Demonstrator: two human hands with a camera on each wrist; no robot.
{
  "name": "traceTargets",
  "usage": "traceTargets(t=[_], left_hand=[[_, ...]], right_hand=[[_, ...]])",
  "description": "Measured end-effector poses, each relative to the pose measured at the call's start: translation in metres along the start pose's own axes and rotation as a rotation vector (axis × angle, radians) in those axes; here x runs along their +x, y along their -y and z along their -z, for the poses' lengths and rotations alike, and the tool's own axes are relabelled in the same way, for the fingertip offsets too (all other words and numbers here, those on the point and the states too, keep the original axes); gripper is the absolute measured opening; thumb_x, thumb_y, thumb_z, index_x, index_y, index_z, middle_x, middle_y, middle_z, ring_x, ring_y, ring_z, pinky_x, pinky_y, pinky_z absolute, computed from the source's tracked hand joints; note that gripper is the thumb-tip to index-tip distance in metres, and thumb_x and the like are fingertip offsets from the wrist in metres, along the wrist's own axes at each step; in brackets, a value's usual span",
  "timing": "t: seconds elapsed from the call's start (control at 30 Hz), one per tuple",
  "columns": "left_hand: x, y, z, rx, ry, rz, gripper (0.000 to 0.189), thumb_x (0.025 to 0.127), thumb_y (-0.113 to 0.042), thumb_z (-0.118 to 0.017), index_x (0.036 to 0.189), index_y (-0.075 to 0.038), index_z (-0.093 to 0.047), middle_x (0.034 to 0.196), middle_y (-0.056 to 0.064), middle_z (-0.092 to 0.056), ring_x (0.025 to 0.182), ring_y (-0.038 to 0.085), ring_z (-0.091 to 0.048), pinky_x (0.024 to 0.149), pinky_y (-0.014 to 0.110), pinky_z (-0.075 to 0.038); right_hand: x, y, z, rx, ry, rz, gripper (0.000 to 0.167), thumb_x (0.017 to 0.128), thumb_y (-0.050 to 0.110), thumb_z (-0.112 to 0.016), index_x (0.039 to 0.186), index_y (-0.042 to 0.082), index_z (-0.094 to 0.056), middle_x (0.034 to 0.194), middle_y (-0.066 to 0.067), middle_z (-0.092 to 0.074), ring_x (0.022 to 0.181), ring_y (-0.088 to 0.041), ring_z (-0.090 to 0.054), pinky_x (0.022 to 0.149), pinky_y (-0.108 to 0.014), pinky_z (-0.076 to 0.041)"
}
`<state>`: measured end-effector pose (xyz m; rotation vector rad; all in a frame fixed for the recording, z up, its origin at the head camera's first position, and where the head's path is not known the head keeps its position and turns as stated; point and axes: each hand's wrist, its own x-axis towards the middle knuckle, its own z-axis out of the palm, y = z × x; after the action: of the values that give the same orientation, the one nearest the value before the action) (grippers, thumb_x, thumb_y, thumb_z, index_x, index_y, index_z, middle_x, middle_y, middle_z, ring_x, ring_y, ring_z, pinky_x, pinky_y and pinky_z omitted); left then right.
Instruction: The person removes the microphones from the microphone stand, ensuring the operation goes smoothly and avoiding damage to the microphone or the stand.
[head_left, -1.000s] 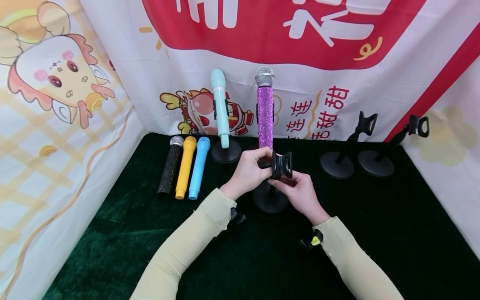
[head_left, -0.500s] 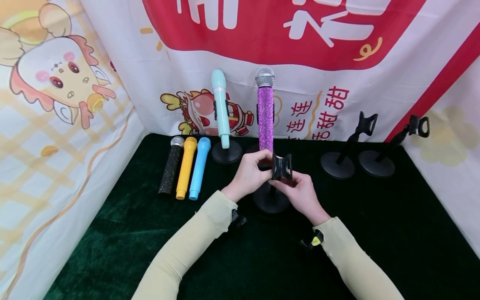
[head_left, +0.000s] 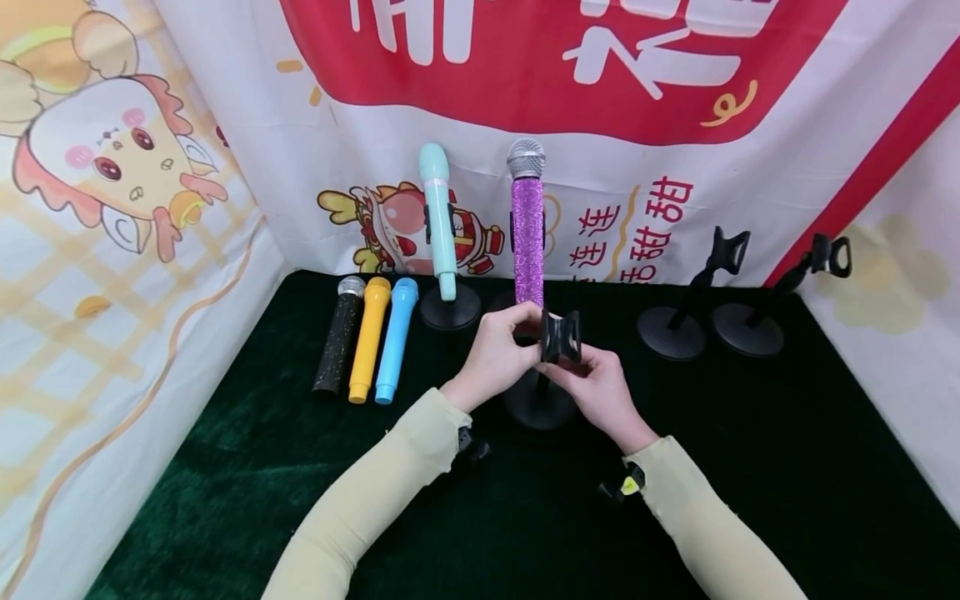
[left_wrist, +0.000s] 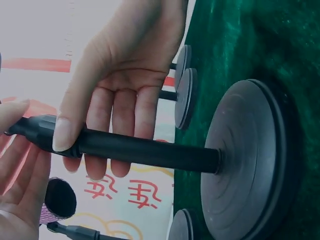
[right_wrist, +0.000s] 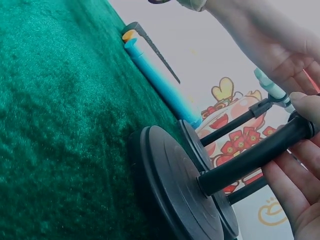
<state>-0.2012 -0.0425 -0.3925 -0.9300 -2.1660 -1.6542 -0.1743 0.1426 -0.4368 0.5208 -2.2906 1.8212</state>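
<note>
A black desktop microphone stand (head_left: 538, 406) stands upright in front of me, its clip (head_left: 561, 336) on top. My left hand (head_left: 498, 350) pinches the stand's upper end just below the clip. Just beneath it, my right hand (head_left: 597, 385) grips the pole; in the left wrist view the right hand (left_wrist: 120, 75) has its thumb against the collar, with fingers behind the pole (left_wrist: 150, 151). The round base (right_wrist: 175, 185) rests on the green cloth. Behind my hands, a purple glittery microphone (head_left: 528, 237) with a silver head sits in another stand, its lower part hidden.
A mint microphone (head_left: 439, 221) stands in its holder at the back. To the left lie black (head_left: 339, 337), yellow (head_left: 371, 340) and blue (head_left: 397, 340) microphones side by side. Two stands with bare clips, one nearer (head_left: 672, 332) and one farther right (head_left: 747, 328), are at the back right.
Both hands keep their hold on the stand and barely move. The whole head view shifts slightly.
</note>
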Motion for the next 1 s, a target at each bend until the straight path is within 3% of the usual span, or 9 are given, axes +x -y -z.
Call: traceTargets(t=[0.2, 0.43, 0.6, 0.7, 0.87, 1.0], left_hand=[[-0.010, -0.001, 0.014, -0.036, -0.011, 0.013, 0.041, 0.086, -0.012, -0.084, 0.124, -0.017, -0.069, 0.114, -0.005, -0.072, 0.104, 0.012, -0.068, 0.091, 0.047, -0.055], [-0.032, 0.005, 0.037, 0.030, -0.031, 0.072, 0.049, 0.084, -0.026, -0.087, 0.128, -0.021, -0.067, 0.125, -0.002, -0.069, 0.114, 0.011, -0.064, 0.101, 0.035, -0.050], [-0.044, 0.019, 0.046, 0.085, -0.053, 0.167, 0.051, 0.085, -0.031, -0.086, 0.131, -0.027, -0.065, 0.130, -0.006, -0.066, 0.120, 0.012, -0.061, 0.104, 0.041, -0.048], [-0.045, 0.029, 0.048, 0.097, -0.052, 0.219, 0.054, 0.086, -0.036, -0.084, 0.135, -0.028, -0.063, 0.134, -0.010, -0.062, 0.124, 0.018, -0.059, 0.105, 0.042, -0.047], [-0.041, 0.046, 0.046, 0.098, -0.047, 0.278, 0.059, 0.087, -0.030, -0.084, 0.140, -0.025, -0.060, 0.139, -0.011, -0.058, 0.127, 0.023, -0.057, 0.106, 0.036, -0.046], [-0.031, 0.056, 0.043, 0.085, -0.056, 0.304, 0.063, 0.087, -0.026, -0.085, 0.144, -0.020, -0.057, 0.143, -0.007, -0.057, 0.128, 0.026, -0.057, 0.107, 0.036, -0.045]], right_hand=[[0.000, 0.003, 0.000, -0.003, -0.020, -0.010, 0.023, 0.089, 0.020, -0.083, 0.110, 0.011, -0.080, 0.103, -0.001, -0.076, 0.096, -0.023, -0.072, 0.082, -0.028, -0.058], [0.001, 0.005, 0.006, 0.004, -0.003, -0.054, 0.026, 0.091, 0.021, -0.081, 0.113, 0.009, -0.078, 0.109, -0.008, -0.075, 0.104, -0.022, -0.071, 0.091, -0.033, -0.056], [0.003, 0.006, 0.017, -0.025, -0.024, -0.087, 0.025, 0.091, 0.030, -0.080, 0.112, 0.015, -0.078, 0.115, -0.002, -0.074, 0.108, -0.016, -0.069, 0.096, -0.033, -0.054], [0.006, 0.004, 0.027, -0.043, -0.062, -0.109, 0.024, 0.091, 0.028, -0.080, 0.112, 0.014, -0.079, 0.116, 0.002, -0.074, 0.109, -0.015, -0.069, 0.096, -0.032, -0.053], [0.014, 0.001, 0.046, -0.074, -0.132, -0.134, 0.025, 0.092, 0.020, -0.079, 0.115, 0.009, -0.077, 0.120, -0.001, -0.072, 0.113, -0.017, -0.067, 0.096, -0.026, -0.051], [0.025, -0.004, 0.061, -0.130, -0.189, -0.118, 0.028, 0.092, 0.027, -0.080, 0.115, 0.011, -0.078, 0.116, -0.001, -0.074, 0.111, -0.014, -0.067, 0.093, -0.022, -0.051]])
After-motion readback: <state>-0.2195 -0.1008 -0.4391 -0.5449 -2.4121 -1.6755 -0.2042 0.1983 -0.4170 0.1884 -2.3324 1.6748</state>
